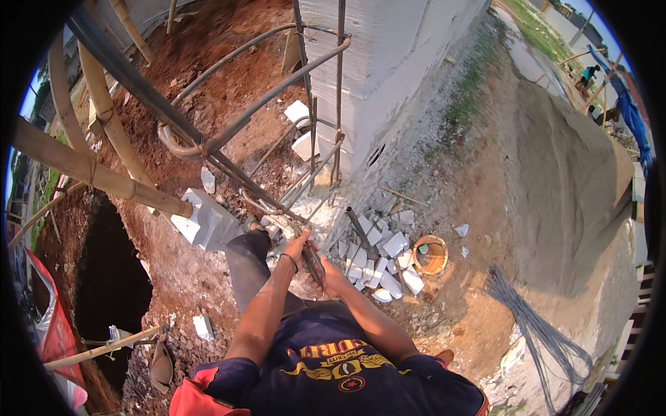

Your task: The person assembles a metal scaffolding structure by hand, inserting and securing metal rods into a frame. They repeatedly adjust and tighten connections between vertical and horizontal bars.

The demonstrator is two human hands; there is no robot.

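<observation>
A cage of steel reinforcing bars (257,119), bent into loops, leans down from the upper left to a point in front of me. My left hand (296,248), with a dark band on the wrist, is closed around the cage's lower end. Just beside it, my right hand (334,279) grips a dark, narrow metal tool (314,265) that looks like pincers; its jaws point at the bars and are partly hidden by my fingers. White block pieces (378,260) lie in a heap to the right of my hands.
An orange bucket (430,255) stands by the broken blocks. On the left, bamboo poles (104,168) cross above a deep pit (114,270). A white block wall (388,69) rises ahead. A sand pile (569,166) and a bundle of thin rods (534,333) lie right. Someone (588,76) is far off.
</observation>
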